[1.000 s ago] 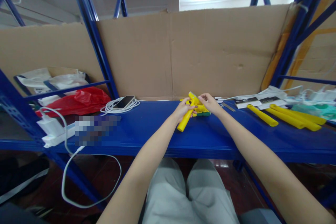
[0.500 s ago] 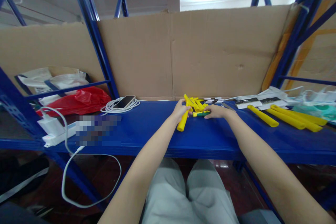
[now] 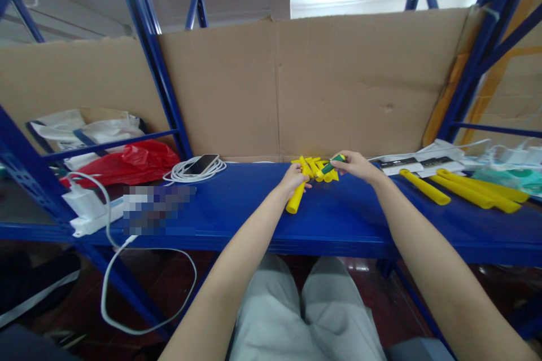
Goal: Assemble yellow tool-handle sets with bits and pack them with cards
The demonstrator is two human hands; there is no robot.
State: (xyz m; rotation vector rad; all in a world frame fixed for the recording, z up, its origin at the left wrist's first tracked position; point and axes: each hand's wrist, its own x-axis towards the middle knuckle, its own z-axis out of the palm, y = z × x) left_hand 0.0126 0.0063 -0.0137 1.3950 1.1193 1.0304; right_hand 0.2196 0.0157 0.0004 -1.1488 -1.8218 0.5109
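Green-yellow tool [image 3: 332, 165] lifted off shelf [image 3: 237, 203], in right fingers [image 3: 342, 166]; left fingers [image 3: 294, 175] grip yellow tube [image 3: 295, 199]; red bag [image 3: 144, 158], contents hidden.

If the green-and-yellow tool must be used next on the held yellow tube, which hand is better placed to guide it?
Probably the right hand: its fingers hold the green-and-yellow tool, near the small yellow pieces. The left hand is occupied, gripping the yellow tube.

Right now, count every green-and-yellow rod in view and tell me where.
1: the green-and-yellow rod slants from the right hand, seen against short yellow tubular pieces. Others could be hidden among them.
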